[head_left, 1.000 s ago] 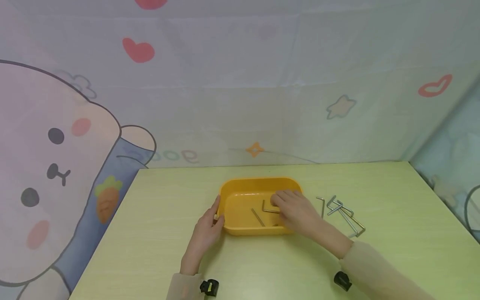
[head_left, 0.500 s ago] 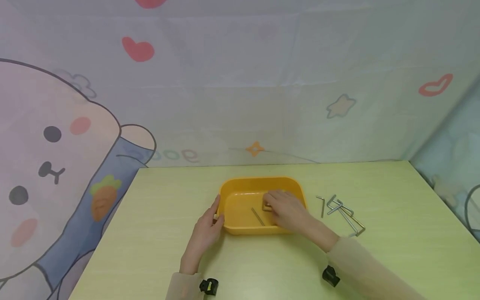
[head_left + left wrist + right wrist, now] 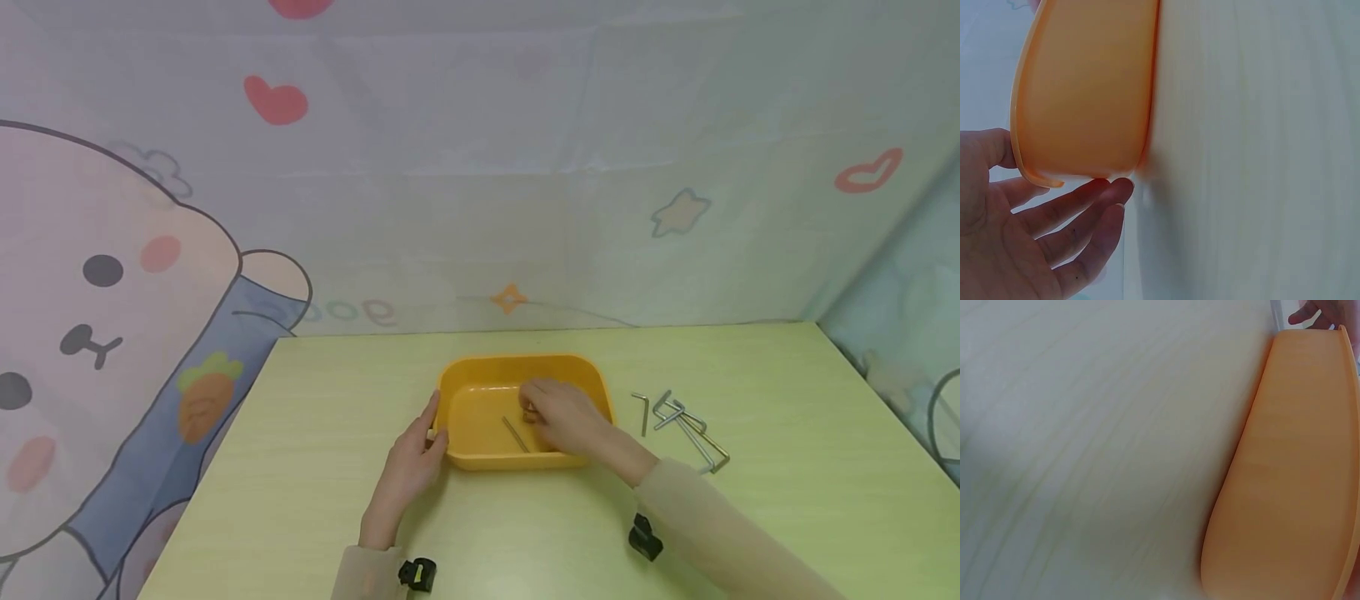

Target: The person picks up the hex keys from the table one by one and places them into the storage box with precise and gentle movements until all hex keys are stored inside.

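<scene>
A yellow plastic tray [image 3: 480, 461] stands on the table. My left hand [image 3: 411, 457] grips its left end; in the left wrist view the thumb lies at the rim and the fingers [image 3: 1066, 209] touch the outer wall. My right hand [image 3: 566, 417] reaches inside the tray on the right, fingers curled, and pinches an L-shaped hex key [image 3: 530, 416], mostly covered by the fingers. A straight-looking metal rod [image 3: 515, 434] lies on the tray floor left of that hand. The right wrist view shows just the tray's outer wall [image 3: 1285, 469], hiding the right fingers.
Right of the tray, a small hex key [image 3: 645, 413] lies alone on the table [image 3: 525, 533]. Beside it is a loose pile of several hex keys [image 3: 693, 429], some overlapping. A printed cloth [image 3: 480, 167] hangs behind the table's back edge.
The right hand has moved left inside the tray onto the L-shaped hex key, which was lying in view and is now mostly covered. Left hand and tray have stayed in place.
</scene>
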The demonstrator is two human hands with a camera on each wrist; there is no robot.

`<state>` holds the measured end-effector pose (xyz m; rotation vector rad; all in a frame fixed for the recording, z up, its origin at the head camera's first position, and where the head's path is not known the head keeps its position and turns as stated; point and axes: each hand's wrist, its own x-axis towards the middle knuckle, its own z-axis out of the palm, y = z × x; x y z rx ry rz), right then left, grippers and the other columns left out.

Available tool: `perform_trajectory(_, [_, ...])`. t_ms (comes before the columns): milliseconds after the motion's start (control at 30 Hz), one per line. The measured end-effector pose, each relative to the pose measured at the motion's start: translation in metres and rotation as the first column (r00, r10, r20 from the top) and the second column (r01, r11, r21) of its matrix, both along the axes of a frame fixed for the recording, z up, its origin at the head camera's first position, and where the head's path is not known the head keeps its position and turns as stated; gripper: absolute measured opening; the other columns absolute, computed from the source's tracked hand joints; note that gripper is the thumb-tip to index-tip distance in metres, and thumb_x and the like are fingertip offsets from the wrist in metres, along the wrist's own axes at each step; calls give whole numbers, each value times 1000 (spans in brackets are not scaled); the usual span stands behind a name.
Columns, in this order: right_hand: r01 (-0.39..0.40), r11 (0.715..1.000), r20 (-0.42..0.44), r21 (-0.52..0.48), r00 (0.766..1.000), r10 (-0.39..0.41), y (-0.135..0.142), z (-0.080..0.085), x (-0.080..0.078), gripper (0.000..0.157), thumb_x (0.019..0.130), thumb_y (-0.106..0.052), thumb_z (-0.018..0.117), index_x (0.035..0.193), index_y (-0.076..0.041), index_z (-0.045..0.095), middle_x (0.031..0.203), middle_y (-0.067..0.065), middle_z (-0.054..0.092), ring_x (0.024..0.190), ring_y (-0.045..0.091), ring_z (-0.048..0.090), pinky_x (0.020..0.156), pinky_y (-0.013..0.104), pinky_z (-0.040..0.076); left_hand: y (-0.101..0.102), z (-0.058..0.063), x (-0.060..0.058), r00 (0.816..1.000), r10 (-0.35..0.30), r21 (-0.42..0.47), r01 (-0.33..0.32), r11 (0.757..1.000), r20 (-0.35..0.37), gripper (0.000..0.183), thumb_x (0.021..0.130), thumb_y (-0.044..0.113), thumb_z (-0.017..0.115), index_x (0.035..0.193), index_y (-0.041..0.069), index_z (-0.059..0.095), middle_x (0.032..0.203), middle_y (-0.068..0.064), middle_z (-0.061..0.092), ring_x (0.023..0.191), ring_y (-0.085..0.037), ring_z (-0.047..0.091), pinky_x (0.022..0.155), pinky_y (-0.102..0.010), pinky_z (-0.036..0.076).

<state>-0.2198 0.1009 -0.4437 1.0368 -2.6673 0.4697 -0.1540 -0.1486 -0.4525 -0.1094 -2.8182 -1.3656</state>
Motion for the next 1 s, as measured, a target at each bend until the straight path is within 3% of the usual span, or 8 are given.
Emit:
perform_trajectory(233, [-1,1000,28,29,1000,0,2,-6,-4,17,75,3,62,78,-12,55,71,-7,44,63,9,37,55,21,28,1,0,0,1000,-4,6,4,1000,3,58,99,18,48,153,16,27,136,-18,54,79,-13,58,70,-28,47])
perform_trajectory(733, [38,996,30,81,999,-40,5,-10,-6,16,79,-2,67,88,-15,62,85,-3,64,71,12,56,58,24,42,2,2,1,1000,0,5,0,1000,5,58,99,18,48,153,16,27,138,-18,53,80,-13,57,71,-28,47])
perform_trajectory(1000, [65,996,74,59,995,-70,7,-1,-2,19,76,-1,62,92,-11,62,79,-3,59,66,10,48,58,25,41,1,2,2,1000,8,4,-8,1000,13,58,99,19,49,153,18,27,136,-17,54,79,-13,57,70,-28,47])
